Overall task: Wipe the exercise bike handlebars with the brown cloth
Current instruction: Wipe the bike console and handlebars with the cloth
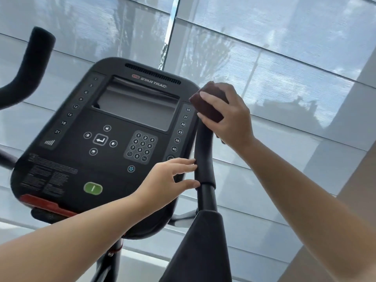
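Wiping of the right-side handlebar, upper end. The right hand (227,115) is clamped on the brown cloth (209,105), which is folded into a small pad and pressed around the top of the right handlebar (204,155); the fingers (211,98) lie over the cloth's near face, and the thumb is hidden behind the bar. Below this grip, the padded black sleeve of the bar runs down to a bare stem, and there the left hand (162,184) is spread, fingertips (191,161) touching the sleeve's inner side but not closed round it. The console (105,139) stands just beside the grip, on its inner side; the left handlebar (30,64) rises well apart, beyond the console, with no hand on it. Judged from this, the step in hand is the wipe of the right bar, starting at its tip. The next move would call for drawing the cloth downward along the sleeve toward the left hand, keeping the wrap tight, while the left hand steadies or gives way.
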Tool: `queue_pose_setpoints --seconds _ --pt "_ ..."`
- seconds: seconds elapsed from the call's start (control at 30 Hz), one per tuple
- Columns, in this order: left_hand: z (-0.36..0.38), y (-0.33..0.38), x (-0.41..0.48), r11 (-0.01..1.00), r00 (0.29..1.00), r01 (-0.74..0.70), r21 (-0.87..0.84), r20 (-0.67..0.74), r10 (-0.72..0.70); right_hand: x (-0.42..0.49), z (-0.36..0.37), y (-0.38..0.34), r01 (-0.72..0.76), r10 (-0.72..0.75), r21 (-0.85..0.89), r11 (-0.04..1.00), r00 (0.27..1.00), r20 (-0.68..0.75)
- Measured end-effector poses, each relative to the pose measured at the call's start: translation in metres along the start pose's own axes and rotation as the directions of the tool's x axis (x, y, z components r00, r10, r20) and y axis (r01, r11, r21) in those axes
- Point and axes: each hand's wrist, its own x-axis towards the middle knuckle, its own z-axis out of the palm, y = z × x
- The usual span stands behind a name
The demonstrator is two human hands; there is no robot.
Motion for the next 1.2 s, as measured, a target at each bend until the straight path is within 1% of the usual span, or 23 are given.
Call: queue_pose_setpoints --seconds 0.07,0.1,0.13,0.23,0.27,0.3,0.33,0.37,0.4,0.47,0.5,0.53,0.57,0.63,0.7,0.77,0.8,0.87,0.93,1.0,1.07,1.13,1.2 --pt "-0.001 -0.002 0.0 1.0 1.0 0.004 0.015 -0.025 -0.003 -0.023 0.002 -0.003 0.115 -0.114 -0.006 0.993 0.988 0.1" --pt "-0.001 -0.003 0.0 0.999 0.999 0.006 0.038 -0.041 -0.004 -0.036 0.001 -0.006 0.13 -0.136 0.044 0.991 0.976 0.169" --pt "-0.002 -0.003 0.0 0.998 0.998 0.009 0.069 -0.059 -0.005 -0.048 -0.002 -0.009 0.091 -0.115 0.115 0.989 0.966 0.23" --pt "-0.006 -0.006 -0.001 0.989 0.994 0.038 0.143 -0.106 -0.023 -0.067 -0.014 -0.013 -0.151 0.012 0.324 0.934 0.919 0.394" --pt "-0.008 -0.007 -0.001 0.987 0.994 0.043 0.154 -0.109 -0.027 -0.069 -0.019 -0.014 -0.191 0.01 0.359 0.914 0.893 0.45" --pt "-0.009 -0.007 -0.001 0.986 0.994 0.047 0.158 -0.107 -0.03 -0.067 -0.025 -0.014 -0.19 -0.02 0.371 0.909 0.869 0.494" --pt "-0.01 -0.006 -0.001 0.986 0.994 0.051 0.157 -0.101 -0.036 -0.062 -0.03 -0.015 -0.151 -0.06 0.355 0.922 0.853 0.519" --pt "-0.01 -0.006 -0.001 0.986 0.995 0.055 0.159 -0.089 -0.041 -0.053 -0.033 -0.016 -0.086 -0.099 0.324 0.942 0.851 0.515" --pt "-0.01 -0.006 -0.002 0.985 0.996 0.056 0.165 -0.072 -0.045 -0.042 -0.033 -0.015 0.004 -0.138 0.277 0.961 0.873 0.467" --pt "-0.008 -0.007 -0.002 0.983 0.998 0.061 0.172 -0.038 -0.055 -0.014 -0.026 -0.011 0.14 -0.172 0.132 0.981 0.947 0.27" --pt "-0.008 -0.008 -0.002 0.984 0.997 0.069 0.166 -0.028 -0.065 0.001 -0.021 -0.009 0.146 -0.151 0.047 0.988 0.975 0.165" --pt "-0.007 -0.009 -0.002 0.984 0.997 0.078 0.16 -0.024 -0.075 0.013 -0.015 -0.007 0.114 -0.111 -0.03 0.993 0.989 0.094" --pt "-0.007 -0.01 -0.002 0.984 0.996 0.087 0.158 -0.023 -0.085 0.021 -0.009 -0.006 0.077 -0.071 -0.09 0.993 0.995 0.064" --pt "-0.007 -0.01 0.0 0.981 0.994 0.106 0.159 -0.017 -0.105 0.022 0.0 -0.003 0.067 -0.057 -0.15 0.986 0.996 0.069" --pt "-0.006 -0.01 0.001 0.98 0.992 0.127 0.153 -0.01 -0.128 0.011 0.002 -0.003 0.132 -0.115 -0.136 0.982 0.985 0.131" --pt "-0.005 -0.008 0.0 0.981 0.99 0.142 0.134 -0.003 -0.143 -0.008 0.0 -0.008 0.187 -0.16 -0.071 0.98 0.945 0.286" --pt "-0.006 -0.008 0.0 0.982 0.99 0.143 0.125 0.001 -0.144 -0.018 -0.001 -0.012 0.174 -0.155 -0.018 0.985 0.914 0.375" --pt "-0.007 -0.008 0.0 0.984 0.99 0.135 0.117 0.019 -0.138 -0.034 -0.007 -0.022 0.048 -0.094 0.105 0.993 0.862 0.499" --pt "-0.01 -0.007 0.0 0.984 0.987 0.139 0.107 0.066 -0.147 -0.043 -0.014 -0.027 -0.132 -0.005 0.207 0.969 0.833 0.554" --pt "-0.015 -0.006 0.001 0.986 0.978 0.144 0.088 0.137 -0.156 -0.05 -0.024 -0.031 -0.294 0.089 0.258 0.92 0.799 0.594" --pt "-0.023 -0.006 0.003 0.987 0.972 0.14 0.076 0.178 -0.152 -0.064 -0.035 -0.039 -0.419 0.16 0.325 0.848 0.786 0.597" --pt "-0.032 -0.007 0.005 0.989 0.975 0.131 0.074 0.169 -0.142 -0.087 -0.047 -0.053 -0.481 0.192 0.41 0.775 0.797 0.573" --pt "-0.039 -0.006 0.007 0.99 0.981 0.122 0.073 0.145 -0.131 -0.107 -0.057 -0.066 -0.484 0.208 0.458 0.746 0.822 0.53"
